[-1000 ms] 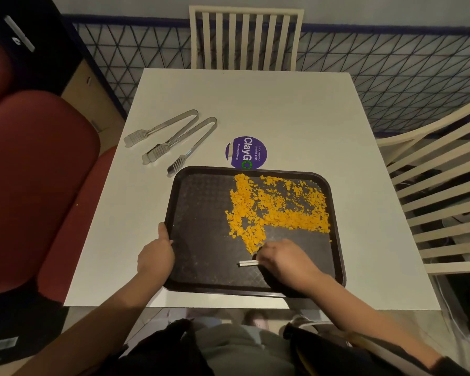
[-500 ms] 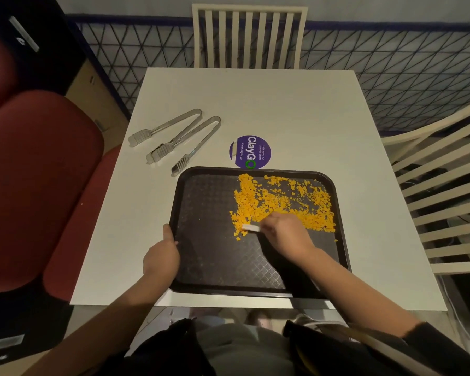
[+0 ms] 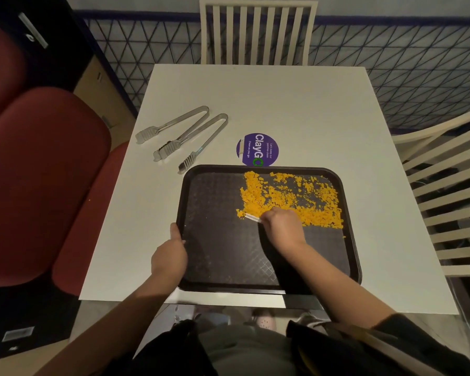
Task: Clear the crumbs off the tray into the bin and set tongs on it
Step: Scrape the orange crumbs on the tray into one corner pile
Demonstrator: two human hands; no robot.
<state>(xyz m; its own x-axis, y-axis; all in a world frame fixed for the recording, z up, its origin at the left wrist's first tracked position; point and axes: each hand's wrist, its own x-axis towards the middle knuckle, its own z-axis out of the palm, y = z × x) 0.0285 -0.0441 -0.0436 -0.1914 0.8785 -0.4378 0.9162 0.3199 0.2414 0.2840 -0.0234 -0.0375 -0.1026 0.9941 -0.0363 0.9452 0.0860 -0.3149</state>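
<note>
Left hand: the left hand [image 3: 170, 256] grips the left rim of the tray [image 3: 217, 248], thumb laid over the edge, bracing it.
Right hand: the right hand [image 3: 281, 229] has its fingers curled round a pale strip [image 3: 252, 217], whose tip touches the lower-left fringe of the crumbs [image 3: 291, 199].
Crumbs: orange flakes spread across the tray's upper right. The left and lower parts are nearly bare.
Step in hand: probably gathering the crumbs into one heap. Short, flat strokes towards one corner should help, with the brace held firm so that no flakes hop the rim.
Bin: not in view, so the tray will likely need carrying level.
Tongs: two pairs of metal tongs [image 3: 166, 151] lie overlapping on the tabletop [image 3: 282, 104] at centre left, not yet on the tray. One tip lies just beside its upper-left corner.
Surface: white, with a round purple sticker [image 3: 257, 149] touching the tray's far rim.
Room: a red seat [image 3: 38, 172] at left, a white slatted chair [image 3: 258, 31] at top, another chair [image 3: 445, 185] at right, and a patterned floor behind.
</note>
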